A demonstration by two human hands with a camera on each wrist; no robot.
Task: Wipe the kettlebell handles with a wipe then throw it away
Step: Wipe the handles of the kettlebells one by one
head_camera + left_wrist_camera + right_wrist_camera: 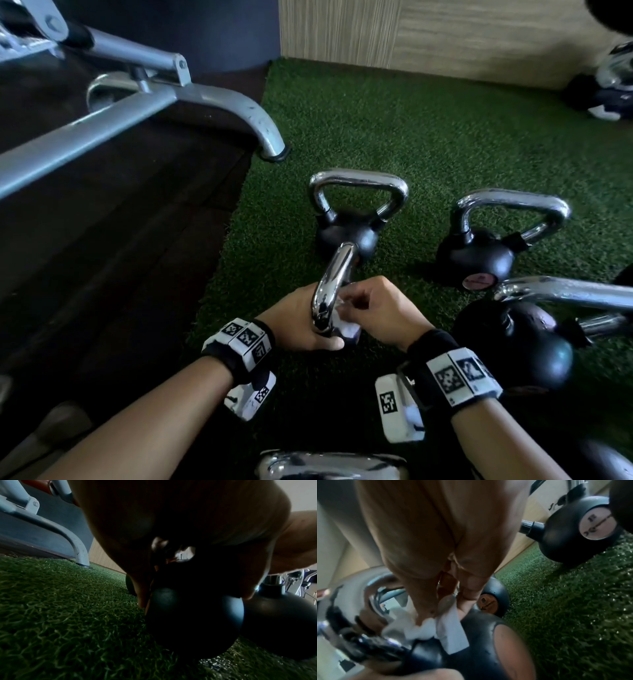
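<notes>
Both forearms reaching forward, banded wrists close together, left grip (pixel 297 320) curled round a chrome handle, right grip (pixel 378 310) fingers bent, pinching a white wipe

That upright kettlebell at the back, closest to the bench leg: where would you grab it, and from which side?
Grip the back kettlebell by the flat top bar of its chrome handle, coming straight down from above. It stands upright on the turf with the loop open and facing up, so fingers can curl under the bar; the round black body offers no hold.
</notes>
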